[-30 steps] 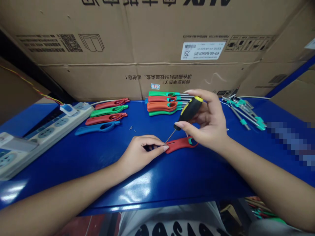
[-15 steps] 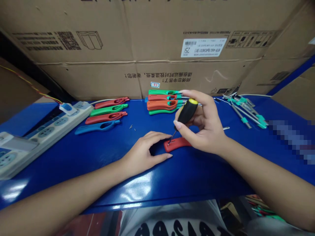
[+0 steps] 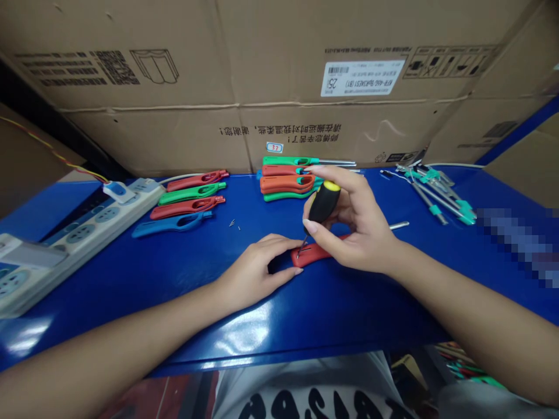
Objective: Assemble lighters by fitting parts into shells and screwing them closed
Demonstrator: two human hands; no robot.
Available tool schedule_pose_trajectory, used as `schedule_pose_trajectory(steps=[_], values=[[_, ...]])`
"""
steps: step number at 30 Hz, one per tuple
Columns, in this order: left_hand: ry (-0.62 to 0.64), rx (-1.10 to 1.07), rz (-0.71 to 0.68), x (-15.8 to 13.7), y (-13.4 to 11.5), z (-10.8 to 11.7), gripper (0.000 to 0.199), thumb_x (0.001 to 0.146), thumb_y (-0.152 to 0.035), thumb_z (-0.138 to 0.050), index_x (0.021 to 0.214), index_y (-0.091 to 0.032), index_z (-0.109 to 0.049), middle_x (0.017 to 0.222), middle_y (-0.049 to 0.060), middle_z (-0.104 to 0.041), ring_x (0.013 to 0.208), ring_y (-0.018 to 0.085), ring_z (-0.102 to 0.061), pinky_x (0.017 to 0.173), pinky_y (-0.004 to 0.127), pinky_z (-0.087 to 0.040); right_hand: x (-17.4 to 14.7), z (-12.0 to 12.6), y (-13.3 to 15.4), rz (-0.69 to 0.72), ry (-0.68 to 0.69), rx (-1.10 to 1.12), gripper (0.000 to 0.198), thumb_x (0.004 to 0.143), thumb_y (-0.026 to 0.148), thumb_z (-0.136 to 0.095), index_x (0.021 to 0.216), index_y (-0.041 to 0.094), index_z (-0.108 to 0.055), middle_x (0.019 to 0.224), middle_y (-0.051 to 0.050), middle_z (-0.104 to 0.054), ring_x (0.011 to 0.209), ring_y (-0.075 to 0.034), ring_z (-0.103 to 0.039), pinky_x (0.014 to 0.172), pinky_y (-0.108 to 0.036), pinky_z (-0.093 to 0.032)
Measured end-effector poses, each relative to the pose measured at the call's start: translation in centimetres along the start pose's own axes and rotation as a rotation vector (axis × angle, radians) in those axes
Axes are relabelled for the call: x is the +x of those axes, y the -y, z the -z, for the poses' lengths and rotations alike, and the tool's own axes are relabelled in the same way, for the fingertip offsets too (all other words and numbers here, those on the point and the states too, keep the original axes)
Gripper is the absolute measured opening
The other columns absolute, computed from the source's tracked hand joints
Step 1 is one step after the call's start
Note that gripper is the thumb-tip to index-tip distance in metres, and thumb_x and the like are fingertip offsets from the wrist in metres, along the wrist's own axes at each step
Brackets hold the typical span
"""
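Observation:
My right hand (image 3: 356, 227) grips a screwdriver (image 3: 324, 202) with a black and yellow handle. The screwdriver leans, its tip down on the butt end of a red lighter (image 3: 311, 254), a long-necked gas lighter lying flat on the blue table. Part of the lighter's body is hidden under my right hand, and its metal tube (image 3: 399, 225) shows beyond. With thumb and forefinger on opposite edges of that butt end, my left hand (image 3: 257, 270) pinches the lighter. Several tiny screws (image 3: 232, 223) lie on the table past my left hand.
Several lighter handles in red, green and blue (image 3: 172, 223) lie at the left, beside a white power strip (image 3: 81, 237). Lighters with tubes (image 3: 286, 184) are stacked at the back. Loose metal tubes with teal parts (image 3: 437, 189) lie at right. A cardboard box (image 3: 196, 139) stands behind.
The screwdriver's handle and my right hand have shifted slightly left and lower, the tip staying on the lighter. My left thumb has drawn in against the lighter's edge.

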State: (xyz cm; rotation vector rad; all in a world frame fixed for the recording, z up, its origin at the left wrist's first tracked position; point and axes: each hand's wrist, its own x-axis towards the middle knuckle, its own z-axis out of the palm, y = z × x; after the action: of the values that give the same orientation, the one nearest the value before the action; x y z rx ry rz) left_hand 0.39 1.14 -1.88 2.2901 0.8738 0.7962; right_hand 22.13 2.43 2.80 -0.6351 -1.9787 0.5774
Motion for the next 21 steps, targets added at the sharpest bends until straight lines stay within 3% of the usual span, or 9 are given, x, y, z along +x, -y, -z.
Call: schedule_pose_trajectory(steps=[6,10,21], values=[[-0.009,-0.027,0.046,0.1,-0.2,0.1,0.024,0.088,-0.023,-0.075,0.108,-0.021,-0.064,0.108,0.002,-0.073,0.102,0.02,-0.069,0.093,0.035,-0.053,0.3,0.7,1.0,-0.04,0.051,-0.02,0.059,0.094,0.02,-0.061,0.149,0.028,-0.041,0.136,-0.007,-0.062,0.097,-0.018,-0.071,0.075,-0.029,-0.065],[0.006,-0.041,0.051,0.2,-0.4,0.2,0.02,0.087,-0.023,-0.076,0.103,-0.022,-0.064,0.102,0.0,-0.073,0.099,0.02,-0.069,0.092,0.034,-0.052,0.1,0.7,1.4,-0.047,0.051,-0.04,0.059,0.095,0.024,-0.061,0.15,0.029,-0.042,0.142,-0.007,-0.059,0.092,-0.017,-0.071,0.076,-0.03,-0.065],[0.014,-0.039,0.026,0.1,-0.4,0.2,0.017,0.089,-0.023,-0.075,0.102,-0.022,-0.064,0.103,0.0,-0.073,0.099,0.018,-0.068,0.091,0.032,-0.051,0.0,0.6,1.0,0.038,0.042,-0.063,0.062,0.094,0.021,-0.062,0.151,0.029,-0.041,0.148,-0.008,-0.054,0.105,-0.019,-0.07,0.08,-0.03,-0.065]])
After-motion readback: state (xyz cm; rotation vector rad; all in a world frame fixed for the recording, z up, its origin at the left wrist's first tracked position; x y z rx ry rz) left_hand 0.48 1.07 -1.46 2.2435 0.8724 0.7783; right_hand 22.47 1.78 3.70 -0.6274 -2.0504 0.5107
